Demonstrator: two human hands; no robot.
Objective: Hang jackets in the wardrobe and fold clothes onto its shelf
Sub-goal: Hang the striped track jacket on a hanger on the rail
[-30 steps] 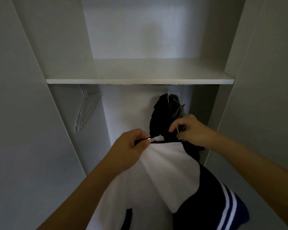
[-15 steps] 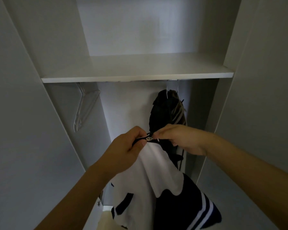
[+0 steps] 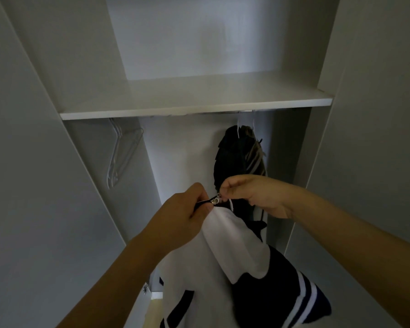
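Note:
A white and dark navy jacket (image 3: 225,252) with white sleeve stripes hangs down in front of me inside the wardrobe. My left hand (image 3: 182,216) grips its collar edge beside the metal zipper pull (image 3: 215,200). My right hand (image 3: 253,197) pinches the collar just right of the zipper. Behind my hands a dark jacket (image 3: 239,162) hangs from a white hanger below the white shelf (image 3: 194,102). Both hands almost touch at the zipper.
Clear plastic hangers (image 3: 118,157) hang at the left under the shelf. White wardrobe walls close in on the left (image 3: 33,185) and right (image 3: 376,162). The shelf top holds nothing visible.
My right hand has come in from the hanging jacket's side to the zipper, meeting my left hand. The view has tilted slightly upward and more of the held jacket shows.

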